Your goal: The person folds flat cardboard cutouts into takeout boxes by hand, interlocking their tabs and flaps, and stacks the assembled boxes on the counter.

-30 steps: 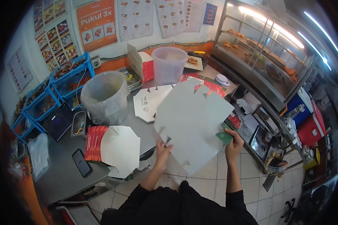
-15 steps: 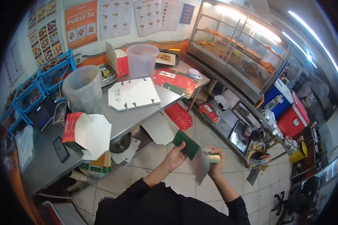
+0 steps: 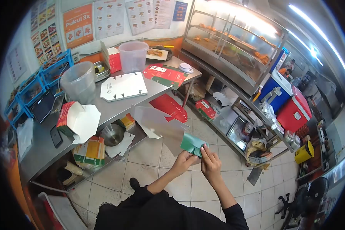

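Note:
In front of my body, both hands hold a partly folded cardboard food carton [image 3: 168,130] with pale inner panels and a green end [image 3: 191,143]. My left hand [image 3: 183,163] grips the lower edge of the green end. My right hand [image 3: 211,163] presses its fingers on the folded green flaps, close beside the left. The pale panels stretch away toward the table's edge. Just beyond them shows a red perforated panel [image 3: 170,108]; I cannot tell whether it belongs to the same carton. Fingertips of both hands are partly hidden by the flaps.
The steel table [image 3: 38,157] bears stacked white flat cartons [image 3: 123,87], nested red cartons [image 3: 78,119], two plastic tubs [image 3: 132,57] and a phone [image 3: 56,137]. A metal bowl [image 3: 113,134] sits on the shelf below. A glass food warmer [image 3: 226,42] stands at the back right.
My right hand has come in toward the left, and the green end is now folded with its flaps pressed together. The pale panels swing up and left. The view has shifted slightly.

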Available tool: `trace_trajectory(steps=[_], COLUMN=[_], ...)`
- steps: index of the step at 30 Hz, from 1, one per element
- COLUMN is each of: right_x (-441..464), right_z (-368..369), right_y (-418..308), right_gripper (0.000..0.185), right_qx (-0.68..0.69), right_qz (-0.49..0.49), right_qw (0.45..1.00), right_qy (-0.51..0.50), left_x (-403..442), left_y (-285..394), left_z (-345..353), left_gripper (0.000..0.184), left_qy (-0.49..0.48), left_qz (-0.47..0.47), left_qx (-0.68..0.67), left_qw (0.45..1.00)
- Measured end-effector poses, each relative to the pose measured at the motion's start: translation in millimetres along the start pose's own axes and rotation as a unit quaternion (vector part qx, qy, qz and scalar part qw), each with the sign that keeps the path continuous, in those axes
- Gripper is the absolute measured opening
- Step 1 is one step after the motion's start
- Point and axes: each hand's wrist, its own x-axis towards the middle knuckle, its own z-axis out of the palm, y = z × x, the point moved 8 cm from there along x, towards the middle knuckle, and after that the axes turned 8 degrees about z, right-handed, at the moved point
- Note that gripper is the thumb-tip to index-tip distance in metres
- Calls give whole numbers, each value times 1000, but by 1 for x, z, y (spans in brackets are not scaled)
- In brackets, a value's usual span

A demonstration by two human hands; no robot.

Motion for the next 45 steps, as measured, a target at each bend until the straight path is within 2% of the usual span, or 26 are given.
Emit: trace_trajectory(steps=[2,3,4,5,8,10,11,13,14,16,17,18,19,24,25,26,29,32,34,37,38,40,41,42,44,45], right_x=[2,6,13,25,78,97,99,99,104,94,93,97,103,130,141,149,159,184,192,205,214,239,238,240,243,244], right_z=[5,8,7,1,-6,11,16,44,50,46,52,62,70,122,133,144,170,185,195,211,204,202,214,214,229,236], right_y=[-5,-6,-9,-15,-42,-68,-74,-105,-110,-132,-134,-135,-135,-186,-193,-202,-234,-249,-252,-257,-259,-261,-256,-260,-256,-252], right_gripper=[40,38,38,35,29,27,27,23,23,17,14,14,13,16,17,17,17,17,17,18,18,35,51,51,58,62], right_qx=[64,105,114,91,70,135,136,80,82,113,103,107,116,206,254,262,198,164,167,191,187,256,251,250,192,206], right_qz=[12,22,20,-6,-16,-78,-76,-208,-213,-345,-354,-357,-348,-314,-291,-298,-401,-413,-405,-349,-348,-248,-230,-231,-141,-138], right_qw=[996,990,989,994,997,988,988,968,968,932,930,928,930,927,922,917,894,896,899,907,907,900,887,887,887,890], right_qy=[-60,-87,-89,-60,16,-21,-18,-114,-109,-25,2,3,18,-10,-32,-35,7,7,1,-142,-145,-251,-311,-312,-395,-384], left_x=[-3,-3,-1,-1,-11,-16,-16,-10,-7,-8,-10,-7,-5,9,6,1,-12,-17,-15,-5,-1,7,13,18,27,31], left_y=[18,20,16,13,-1,20,24,22,17,69,48,62,76,118,133,149,193,230,247,264,269,281,286,290,292,289], left_z=[5,3,-8,-20,-22,-11,-17,-48,-69,-87,-134,-149,-164,-181,-198,-214,-249,-260,-260,-258,-258,-258,-260,-263,-278,-288], left_gripper=[30,30,32,34,26,25,25,28,28,29,27,26,26,30,28,29,32,35,38,42,43,45,47,48,52,55], left_qy=[-55,-47,21,87,78,74,62,12,14,85,223,202,181,42,117,155,186,153,110,50,34,13,4,-3,-19,-30], left_qz=[54,54,35,16,10,-3,25,51,56,263,219,192,171,217,206,205,205,199,187,170,165,163,164,163,162,159], left_qx=[104,110,115,117,228,262,316,440,444,464,104,289,463,658,584,552,543,569,593,622,627,635,638,639,635,631], left_qw=[992,991,993,989,970,962,946,897,894,841,944,916,851,720,777,793,793,783,775,763,760,755,752,751,755,759])
